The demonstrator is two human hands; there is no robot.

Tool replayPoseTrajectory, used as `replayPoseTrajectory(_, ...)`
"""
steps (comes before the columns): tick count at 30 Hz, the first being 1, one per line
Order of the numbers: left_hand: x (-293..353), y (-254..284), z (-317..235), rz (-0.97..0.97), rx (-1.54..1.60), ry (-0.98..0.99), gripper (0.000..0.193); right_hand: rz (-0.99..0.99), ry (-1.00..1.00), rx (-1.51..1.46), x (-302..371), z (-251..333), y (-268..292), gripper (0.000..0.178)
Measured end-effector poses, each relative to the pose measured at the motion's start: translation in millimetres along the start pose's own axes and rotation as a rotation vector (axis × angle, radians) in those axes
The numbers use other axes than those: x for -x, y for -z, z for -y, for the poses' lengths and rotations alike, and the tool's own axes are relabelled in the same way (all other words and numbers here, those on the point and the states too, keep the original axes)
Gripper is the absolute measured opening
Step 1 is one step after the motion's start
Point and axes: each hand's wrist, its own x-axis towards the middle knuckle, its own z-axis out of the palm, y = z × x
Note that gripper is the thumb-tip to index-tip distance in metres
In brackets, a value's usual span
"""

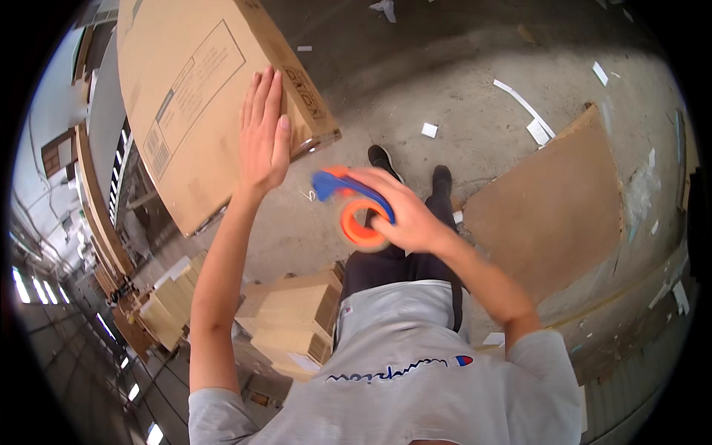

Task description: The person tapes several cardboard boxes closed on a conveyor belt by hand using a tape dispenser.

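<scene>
A large brown cardboard box (200, 96) with printed markings fills the upper left. My left hand (265, 133) lies flat on its top near the right edge, fingers stretched out and holding nothing. Away from the box's near corner, my right hand (404, 211) grips a tape dispenser (326, 185) with a blue body and orange parts. Its roll of tape shows an orange core (352, 222). Motion blurs the dispenser slightly, and my fingers hide part of its handle.
Several smaller cardboard boxes (293, 311) stand at my left side. To my right a flat brown sheet (549, 208) lies on the concrete floor. White scraps (429, 130) are scattered about, and my shoes (441, 178) stand just beyond the dispenser.
</scene>
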Motion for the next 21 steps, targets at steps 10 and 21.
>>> replayPoseTrajectory(10, -11, -2, -4, 0.145, -0.127, 0.086, 0.092, 0.53, 0.319, 0.187, -100, -59, -81, 0.046)
replayPoseTrajectory(21, -2, 7, -4, 0.206, -0.171, 0.136, 0.139, -0.201, 0.018, -0.108, -93, -64, 53, 0.069)
